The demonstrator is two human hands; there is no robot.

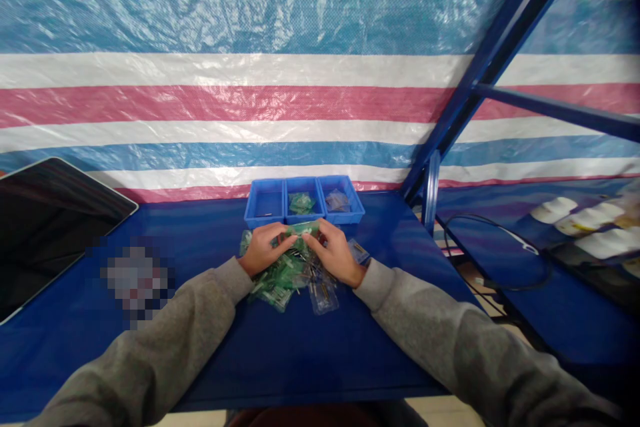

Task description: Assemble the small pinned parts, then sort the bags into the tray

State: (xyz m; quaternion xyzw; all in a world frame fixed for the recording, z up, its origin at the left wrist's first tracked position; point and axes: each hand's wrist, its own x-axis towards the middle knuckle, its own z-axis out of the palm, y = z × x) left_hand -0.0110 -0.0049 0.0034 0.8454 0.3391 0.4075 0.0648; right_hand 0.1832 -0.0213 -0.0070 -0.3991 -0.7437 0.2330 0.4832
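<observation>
My left hand and my right hand meet over the middle of the table, both with fingers closed on a small green plastic packet. What is inside this packet cannot be made out. Beneath my hands lies a loose heap of green packets, mixed with thin metal pieces too small to name. A clear packet lies at the heap's near right edge, and another clear packet shows beyond my right wrist. My hands hide part of the heap.
Just past the heap stand three joined blue bins: the left bin holds a tiny piece, the middle one green packets, the right one clear packets. A dark screen leans at left; a blue frame post rises at right.
</observation>
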